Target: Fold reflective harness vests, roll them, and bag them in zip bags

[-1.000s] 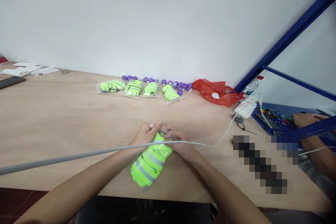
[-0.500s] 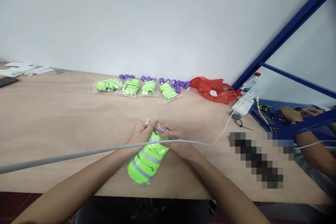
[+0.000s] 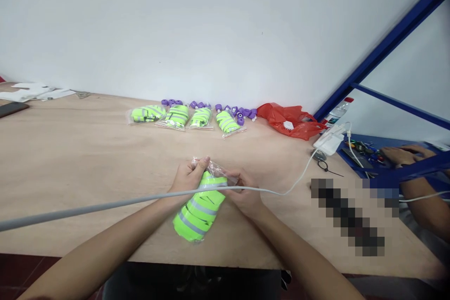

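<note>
A clear plastic bag [image 3: 215, 168] holds a folded neon-yellow strap bundle with grey reflective stripes [image 3: 198, 215]. My left hand [image 3: 190, 178] pinches the bag's upper left corner, thumb on top. My right hand [image 3: 244, 190] is closed on the upper right side of the bag's mouth. The bundle slants down toward the table's front edge, below both hands. A pale cable [image 3: 140, 204] crosses the view in front of the hands and hides a strip of the bag and bundle.
Several similar bagged bundles [image 3: 177, 116] lie in a row near the wall, with purple round pieces [image 3: 240, 116] behind them. To their right are a red plastic bag [image 3: 291, 119], a white adapter [image 3: 328, 143] and a bottle [image 3: 339, 111]. Another person's hands [image 3: 399, 154] show at the far right.
My right hand has shifted slightly right along the bag's mouth, and its fingers no longer cover the bundle's top. The bag's mouth looks more spread. My left hand keeps its pinch.
</note>
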The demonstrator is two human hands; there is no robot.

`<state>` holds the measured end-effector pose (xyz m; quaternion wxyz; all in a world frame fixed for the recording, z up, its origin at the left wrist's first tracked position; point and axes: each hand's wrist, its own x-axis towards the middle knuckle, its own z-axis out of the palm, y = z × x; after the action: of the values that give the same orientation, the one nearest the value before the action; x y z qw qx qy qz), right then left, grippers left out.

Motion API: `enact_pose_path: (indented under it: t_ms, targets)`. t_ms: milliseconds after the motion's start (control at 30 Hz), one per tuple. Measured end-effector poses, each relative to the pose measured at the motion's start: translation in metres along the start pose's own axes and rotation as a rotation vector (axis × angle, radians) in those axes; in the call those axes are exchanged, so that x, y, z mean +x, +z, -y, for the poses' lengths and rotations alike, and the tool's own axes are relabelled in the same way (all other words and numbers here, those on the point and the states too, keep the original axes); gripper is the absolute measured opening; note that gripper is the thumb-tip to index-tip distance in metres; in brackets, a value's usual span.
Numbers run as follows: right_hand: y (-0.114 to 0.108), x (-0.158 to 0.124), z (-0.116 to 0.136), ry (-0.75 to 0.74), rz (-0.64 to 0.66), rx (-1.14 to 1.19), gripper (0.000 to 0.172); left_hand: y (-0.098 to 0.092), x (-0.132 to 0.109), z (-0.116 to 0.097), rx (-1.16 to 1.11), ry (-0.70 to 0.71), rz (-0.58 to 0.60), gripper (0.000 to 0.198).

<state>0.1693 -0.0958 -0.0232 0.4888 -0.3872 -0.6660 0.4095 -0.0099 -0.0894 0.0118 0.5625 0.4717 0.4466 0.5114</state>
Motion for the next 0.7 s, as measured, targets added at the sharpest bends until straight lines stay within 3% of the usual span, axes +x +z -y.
enact_pose_path:
  t_ms: [300,467,700]
  targets:
    - [-0.005,0.007,0.013,0.008,0.207,0.142,0.018,0.001,0.001,0.003,0.03,0.016,-0.064,0.065]
    - [-0.003,0.006,0.014,-0.063,0.268,0.116,0.04,0.001,0.001,0.001,0.043,0.068,-0.011,0.063]
    - [-0.003,0.01,0.024,-0.055,0.427,0.097,0.027,0.002,0.0,0.003,0.05,0.061,0.016,0.061]
